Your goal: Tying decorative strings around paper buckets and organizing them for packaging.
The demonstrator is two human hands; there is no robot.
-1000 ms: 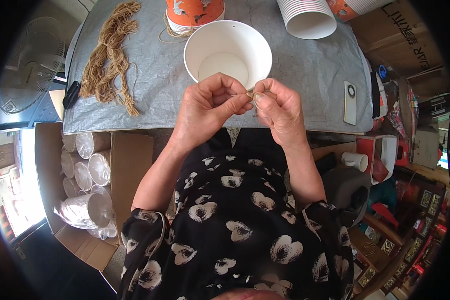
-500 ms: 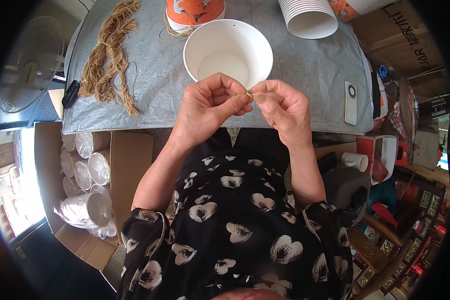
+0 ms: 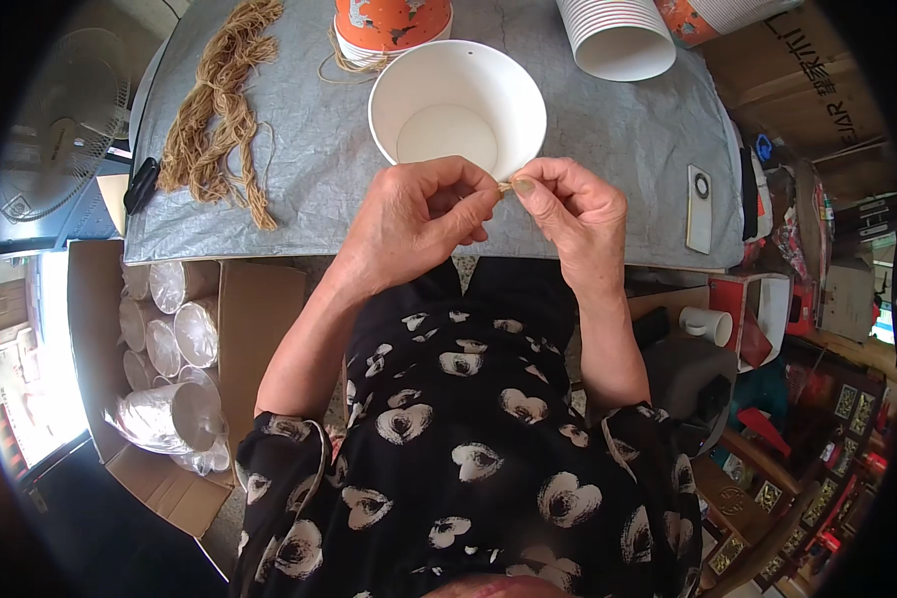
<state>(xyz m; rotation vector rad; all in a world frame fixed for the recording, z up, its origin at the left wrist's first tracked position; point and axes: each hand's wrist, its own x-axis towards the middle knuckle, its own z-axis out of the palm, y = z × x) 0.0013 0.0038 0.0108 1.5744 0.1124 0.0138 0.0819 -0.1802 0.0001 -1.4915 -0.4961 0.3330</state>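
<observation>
Twine (image 3: 506,186) (seemingly) in both hands (image 3: 419,214) (image 3: 583,214) — grey-covered table (image 3: 608,130) beyond, fan (image 3: 62,140) left.

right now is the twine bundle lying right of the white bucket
No, the twine bundle lies on the grey table cover, to the left of the white bucket.

Single view: head-worn wide fisheye, left of a side-by-side pair, upright and unmirrored. Looked steeply down from above the wearer's own patterned top (image 3: 468,439), with the counter (image 3: 314,179) ahead, toward the upper border. Top lay close under the lens, filling the lower middle; forearms (image 3: 304,339) rose on either side of it. Left hand (image 3: 419,219) and right hand (image 3: 586,221) fell near centre, a little above mid-height, farther out than the top. Far side of the counter was cut off above. Coverage ran wide, from a fan (image 3: 55,159) at left to a carton (image 3: 792,85) at upper right; corners dark.
</observation>
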